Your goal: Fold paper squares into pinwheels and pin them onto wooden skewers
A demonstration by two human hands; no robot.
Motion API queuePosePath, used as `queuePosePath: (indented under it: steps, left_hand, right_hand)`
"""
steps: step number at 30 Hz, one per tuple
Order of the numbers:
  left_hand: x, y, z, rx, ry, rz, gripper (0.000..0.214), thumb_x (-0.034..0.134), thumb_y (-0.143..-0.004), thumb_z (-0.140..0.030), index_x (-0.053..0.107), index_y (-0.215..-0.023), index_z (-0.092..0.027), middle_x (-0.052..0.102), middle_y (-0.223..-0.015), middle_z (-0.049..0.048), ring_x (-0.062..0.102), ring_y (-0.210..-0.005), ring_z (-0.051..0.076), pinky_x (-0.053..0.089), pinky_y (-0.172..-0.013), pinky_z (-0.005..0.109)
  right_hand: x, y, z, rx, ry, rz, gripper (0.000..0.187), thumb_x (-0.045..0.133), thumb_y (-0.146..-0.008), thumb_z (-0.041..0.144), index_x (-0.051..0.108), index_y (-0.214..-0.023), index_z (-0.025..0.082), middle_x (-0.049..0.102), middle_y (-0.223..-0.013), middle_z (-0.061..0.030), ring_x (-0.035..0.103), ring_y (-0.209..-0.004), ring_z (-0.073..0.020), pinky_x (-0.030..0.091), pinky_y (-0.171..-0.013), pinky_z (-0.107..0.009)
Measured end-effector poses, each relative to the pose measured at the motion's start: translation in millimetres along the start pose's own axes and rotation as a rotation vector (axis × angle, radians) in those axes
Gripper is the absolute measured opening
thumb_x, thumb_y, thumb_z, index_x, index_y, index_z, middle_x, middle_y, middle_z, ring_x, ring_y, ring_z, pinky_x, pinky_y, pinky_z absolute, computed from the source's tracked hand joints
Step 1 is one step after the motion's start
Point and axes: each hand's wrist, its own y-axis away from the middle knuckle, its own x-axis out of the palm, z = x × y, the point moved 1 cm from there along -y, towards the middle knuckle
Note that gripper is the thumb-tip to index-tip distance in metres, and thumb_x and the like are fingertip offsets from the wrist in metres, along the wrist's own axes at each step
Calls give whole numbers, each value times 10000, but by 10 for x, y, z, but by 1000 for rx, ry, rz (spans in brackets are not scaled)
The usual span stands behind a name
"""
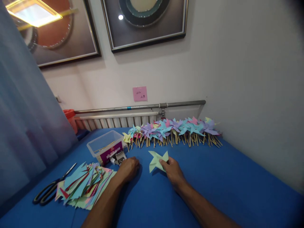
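Note:
A pale green paper pinwheel (156, 160) is pinched at its right side by my right hand (175, 173), thumb on top of the folded paper. No stick shows on it. My left hand (129, 168) rests low over the blue surface with its fingers curled in. Whatever those fingers hold, if anything, is hidden. Just left of that hand stands a small opened cardboard box (120, 156) with small shiny pieces in it. Close to my left forearm lies a stack of cut coloured paper (83, 185).
Black-handled scissors (51, 190) lie left of the paper. A clear plastic bin (104, 144) with thin sticks stands behind the small box. Finished pinwheels on sticks (166, 128) line the wall side, below a metal pipe (142, 107). A blue curtain (30, 110) hangs at left.

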Motion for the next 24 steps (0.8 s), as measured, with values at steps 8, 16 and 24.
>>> queuePosePath:
  steps: [8,16,24]
  left_hand:
    - [-24,12,62,-41,109,-53,227,493,-901,-209,709,-968,-192,719,-1017,92,649,-992,227,428,-850,301]
    - [-106,56,73,-25,94,-42,249,518,-873,-194,745,-971,-221,733,-1028,81,655,-999,232,426,-837,298]
    - [-111,58,31,-10,61,-17,268,508,-879,-205,752,-987,-224,720,-1042,92,645,-1008,237,436,-860,310]
  right_hand:
    - [-2,-13,-14,6,2,0,332,635,-716,428,734,-877,154,764,-778,-63,662,-664,-221,488,-581,-281]
    - [-5,-24,-28,4,2,4,311,638,-730,410,734,-881,156,773,-792,-72,667,-668,-223,491,-586,-281]
    - [-3,-40,-67,-10,-19,9,301,650,-729,420,728,-862,161,763,-761,-58,671,-672,-221,502,-610,-287]
